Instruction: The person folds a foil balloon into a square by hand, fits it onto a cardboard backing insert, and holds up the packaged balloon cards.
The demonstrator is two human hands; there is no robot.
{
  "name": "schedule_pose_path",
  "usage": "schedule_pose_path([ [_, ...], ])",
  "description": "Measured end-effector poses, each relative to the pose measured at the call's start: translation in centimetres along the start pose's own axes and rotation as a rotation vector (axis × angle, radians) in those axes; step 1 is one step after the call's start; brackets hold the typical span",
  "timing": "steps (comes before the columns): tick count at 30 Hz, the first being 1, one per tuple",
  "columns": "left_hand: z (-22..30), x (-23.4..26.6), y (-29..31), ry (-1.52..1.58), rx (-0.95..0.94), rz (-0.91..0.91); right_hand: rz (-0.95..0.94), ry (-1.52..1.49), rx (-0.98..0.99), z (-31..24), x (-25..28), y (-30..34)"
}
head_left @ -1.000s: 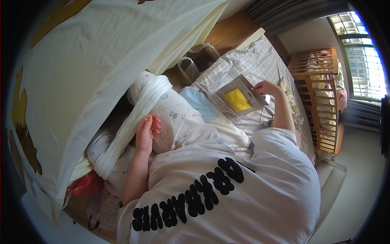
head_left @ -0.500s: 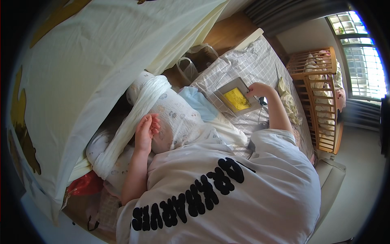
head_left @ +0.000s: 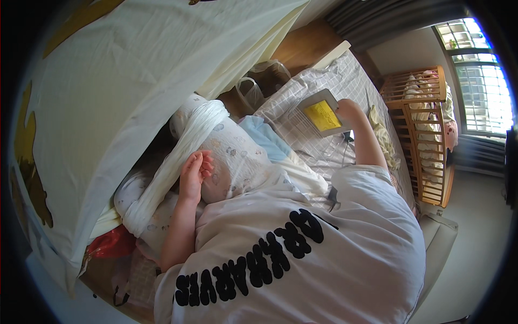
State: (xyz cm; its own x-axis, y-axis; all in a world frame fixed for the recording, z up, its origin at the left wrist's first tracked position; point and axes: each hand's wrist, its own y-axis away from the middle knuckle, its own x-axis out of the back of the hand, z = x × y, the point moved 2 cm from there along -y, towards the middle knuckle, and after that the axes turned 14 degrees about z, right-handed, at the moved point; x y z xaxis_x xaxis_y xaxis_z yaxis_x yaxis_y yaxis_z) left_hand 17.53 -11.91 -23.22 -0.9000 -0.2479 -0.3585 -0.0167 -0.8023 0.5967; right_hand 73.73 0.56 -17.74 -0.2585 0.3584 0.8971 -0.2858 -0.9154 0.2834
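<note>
My right hand (head_left: 349,110) grips the right edge of a flat grey rectangular panel with a yellow label (head_left: 322,115). The panel is held tilted above the checked bed; its kind is not clear. Just below it a thin dark cord (head_left: 347,137) shows, and I cannot tell whether it joins the panel. My left hand (head_left: 195,168) lies palm up by my thigh, fingers loosely bent, with nothing seen in it. Beside that hand, a bunched white cloth (head_left: 181,148) runs across my legs in printed white trousers (head_left: 237,159).
A cream sheet (head_left: 135,70) hangs at the left. The checked bed cover (head_left: 297,89) stretches ahead, with a pale blue cloth (head_left: 264,137) near my legs. A clear plastic bag (head_left: 251,92) is beyond. At the right stand a wooden cot (head_left: 413,129) and a barred window (head_left: 483,75).
My right hand has raised the grey panel slightly up and to the right, changing its tilt. My left hand stays in place.
</note>
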Motion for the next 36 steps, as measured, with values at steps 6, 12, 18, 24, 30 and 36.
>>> schedule_pose_path([
  [6,0.1,-0.1,0.0,-0.008,0.003,0.000,0.011,-0.071,-0.053,-0.5,1.1,0.7],
  [12,0.1,-0.2,-0.1,-0.011,0.013,0.003,0.029,-0.079,-0.072,-0.8,2.2,1.6],
  [18,0.1,-0.2,0.1,-0.045,-0.019,-0.004,-0.034,0.033,-0.063,-4.7,6.6,4.2],
  [24,-0.3,-1.3,1.3,-0.220,-0.247,-0.091,-0.103,-0.702,0.625,-22.2,11.8,13.1],
  [30,0.3,-0.7,3.8,-0.359,-0.478,-0.334,-0.449,-1.442,1.174,-33.3,14.0,22.7],
  [36,-0.4,6.0,7.7,-0.038,-0.238,-0.011,-0.857,-1.820,1.065,-40.7,11.6,23.6],
])
